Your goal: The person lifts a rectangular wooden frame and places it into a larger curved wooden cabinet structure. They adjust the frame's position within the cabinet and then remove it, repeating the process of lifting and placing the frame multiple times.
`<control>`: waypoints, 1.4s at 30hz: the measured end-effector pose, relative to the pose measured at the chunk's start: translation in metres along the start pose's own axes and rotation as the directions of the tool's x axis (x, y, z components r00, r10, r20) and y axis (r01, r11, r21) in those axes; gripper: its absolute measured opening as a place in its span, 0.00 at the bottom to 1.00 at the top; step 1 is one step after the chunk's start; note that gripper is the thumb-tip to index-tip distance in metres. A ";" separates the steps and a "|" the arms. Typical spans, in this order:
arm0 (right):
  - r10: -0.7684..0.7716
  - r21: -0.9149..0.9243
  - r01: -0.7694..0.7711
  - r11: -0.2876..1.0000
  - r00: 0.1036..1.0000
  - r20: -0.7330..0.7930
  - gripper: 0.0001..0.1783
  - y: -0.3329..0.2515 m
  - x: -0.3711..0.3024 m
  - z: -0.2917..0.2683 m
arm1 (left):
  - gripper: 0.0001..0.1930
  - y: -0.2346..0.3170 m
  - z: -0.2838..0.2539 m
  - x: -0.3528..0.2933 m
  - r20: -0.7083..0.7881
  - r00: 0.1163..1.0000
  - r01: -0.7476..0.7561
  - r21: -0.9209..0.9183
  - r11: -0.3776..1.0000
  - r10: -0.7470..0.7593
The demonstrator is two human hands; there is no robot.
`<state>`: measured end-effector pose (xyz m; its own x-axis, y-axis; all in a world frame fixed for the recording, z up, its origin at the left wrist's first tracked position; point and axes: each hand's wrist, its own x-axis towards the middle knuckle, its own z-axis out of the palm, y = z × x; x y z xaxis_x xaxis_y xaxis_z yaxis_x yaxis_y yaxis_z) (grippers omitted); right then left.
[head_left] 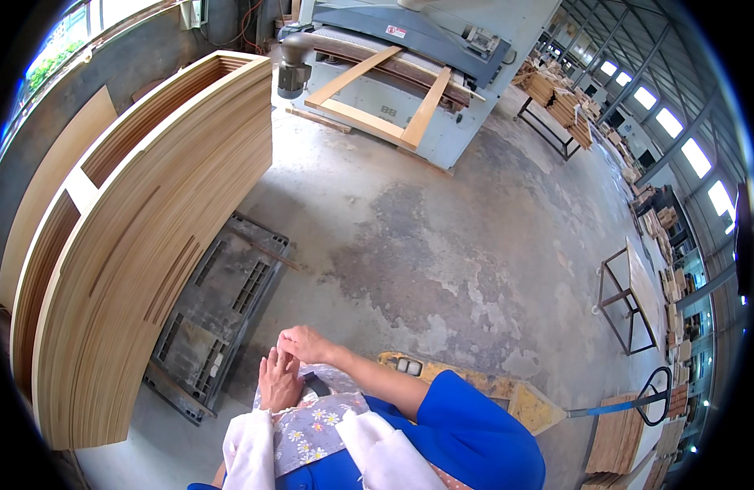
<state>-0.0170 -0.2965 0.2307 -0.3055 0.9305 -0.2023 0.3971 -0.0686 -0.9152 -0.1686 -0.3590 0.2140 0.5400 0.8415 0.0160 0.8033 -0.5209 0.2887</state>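
Observation:
My left hand (278, 381) is held low in front of my body, its fingers stretched out and pointing away from me. Coming across from the right, my right hand (306, 344) has its fingers curled in at the left hand's fingertips. Whatever sits inside that pinch, if anything, is too small to make out. Beyond my hands, a wooden frame (356, 120) sticks out of a big grey-and-white machine (458, 122). To the left, a tall stack of wooden frames (160, 220) stands beside a dark plastic pallet (222, 302).
A yellow pallet jack (528, 408) with a blue-shafted handle (605, 408) lies at my right. A metal-legged table (634, 286) stands farther right, and a cart of boards (560, 110) at the back right. Stacked boards (615, 437) sit at the lower right.

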 end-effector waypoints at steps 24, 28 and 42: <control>0.121 -0.024 -0.120 0.993 0.991 0.059 0.15 -0.021 -0.004 -0.009 | 0.27 -0.001 -0.003 -0.001 0.049 0.999 -0.016 0.021 1.000 0.015; 0.102 -0.031 -0.102 0.994 0.995 0.018 0.15 -0.008 -0.002 -0.001 | 0.28 -0.003 0.001 -0.003 0.012 0.999 -0.030 0.042 0.999 0.030; 0.101 -0.058 -0.097 0.994 0.992 0.076 0.12 -0.007 0.005 0.001 | 0.27 0.003 -0.013 0.003 0.015 1.000 -0.018 -0.043 0.999 0.019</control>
<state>-0.0222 -0.2916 0.2361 -0.3288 0.8886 -0.3199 0.4747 -0.1373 -0.8694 -0.1680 -0.3562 0.2270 0.5587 0.8293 0.0074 0.7817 -0.5295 0.3295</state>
